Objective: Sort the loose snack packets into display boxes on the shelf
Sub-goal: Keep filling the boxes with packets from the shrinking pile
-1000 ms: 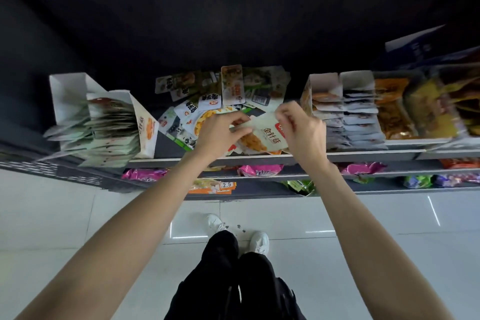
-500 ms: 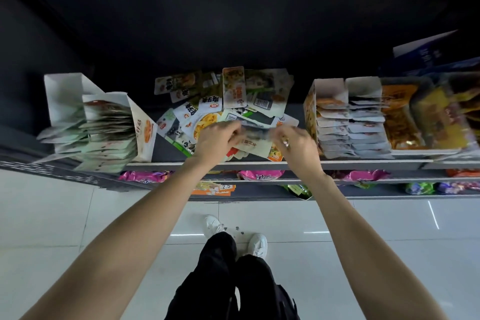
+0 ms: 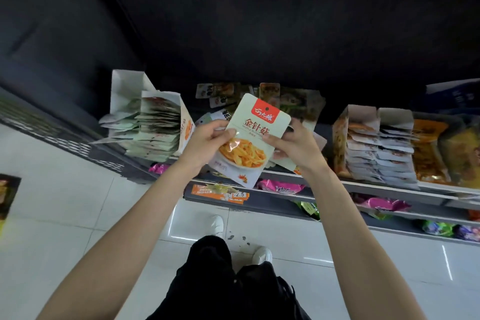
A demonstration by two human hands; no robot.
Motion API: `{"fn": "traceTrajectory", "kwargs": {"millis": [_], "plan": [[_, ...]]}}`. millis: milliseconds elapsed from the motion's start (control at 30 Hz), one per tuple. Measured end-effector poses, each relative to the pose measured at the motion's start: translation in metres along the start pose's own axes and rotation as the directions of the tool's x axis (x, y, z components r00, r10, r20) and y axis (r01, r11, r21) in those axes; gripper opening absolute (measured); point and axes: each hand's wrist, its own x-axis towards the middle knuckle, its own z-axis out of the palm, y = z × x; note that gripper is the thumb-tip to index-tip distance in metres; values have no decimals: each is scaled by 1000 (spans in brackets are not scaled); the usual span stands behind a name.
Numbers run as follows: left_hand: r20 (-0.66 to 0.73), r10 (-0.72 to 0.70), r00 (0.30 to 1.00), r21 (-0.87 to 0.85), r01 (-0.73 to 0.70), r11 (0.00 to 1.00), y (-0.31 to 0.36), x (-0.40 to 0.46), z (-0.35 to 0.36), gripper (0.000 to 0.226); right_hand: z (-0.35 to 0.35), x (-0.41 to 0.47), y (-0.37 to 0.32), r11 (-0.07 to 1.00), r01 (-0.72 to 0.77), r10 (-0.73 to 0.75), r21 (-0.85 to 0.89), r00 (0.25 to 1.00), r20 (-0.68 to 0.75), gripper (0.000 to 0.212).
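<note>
While both hands hold one packet at frame centre, the biggest thing in view is the dark shelf unit (image 3: pixel 363 186), running from left-centre to the right edge w/ a pale front rail. Below it, white tiled floor (image 3: pixel 65 202) fills the lower half; person's black trousers (image 3: pixel 228 280) and white shoes (image 3: pixel 217 225) at bottom centre.

On the shelf, left of centre: a white display box (image 3: pixel 127 88), open top, packed w/ pale green packets (image 3: pixel 153 135) standing on edge, some spilling over its left side. Right of centre: a second display box (image 3: pixel 361 114), two rows of grey-white packets (image 3: pixel 376 161) stacked front to back. Far right: orange/yellow bags (image 3: pixel 428 153), blurred.

Between the boxes, behind the hands: a heap of loose packets (image 3: pixel 298 104), mixed prints, lying flat and overlapping.

Held packet (image 3: pixel 253 138): pale green, red logo at top, noodle-like food pic lower down, tilted slightly clockwise, lifted off the heap, front facing the cam. Left hand (image 3: pixel 205 145) grips its left edge, thumb on the front, fingers curled behind. Right hand (image 3: pixel 293 148) pinches its right edge, thumb on the front; other fingers behind, partly hidden.

Lower shelves: pink bags (image 3: pixel 280 187), an orange price tag (image 3: pixel 220 193) reading 2.5.
</note>
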Motion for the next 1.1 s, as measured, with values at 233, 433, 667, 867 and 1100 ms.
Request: {"fn": "traceTrajectory", "kwargs": {"millis": [233, 433, 667, 867, 1100], "plan": [[-211, 468, 858, 700, -201, 685, -33, 4, -116, 29, 64, 4, -25, 975, 223, -202, 23, 919, -339, 21], [3, 451, 892, 882, -215, 420, -54, 51, -185, 35, 135, 43, -60, 907, 330, -228, 260, 907, -354, 17], [60, 553, 831, 856, -328, 400, -67, 55, -204, 17, 196, 99, -49, 953, 290, -301, -83, 931, -207, 15], [107, 596, 796, 833, -398, 383, -76, 58, -209, 22, 224, 117, -37, 453, 490, -582, -744, 795, 170, 17], [73, 628, 774, 803, -419, 424, -87, 63, -213, 14, 237, 135, -33, 30, 318, -432, -947, 859, 275, 35]]}}
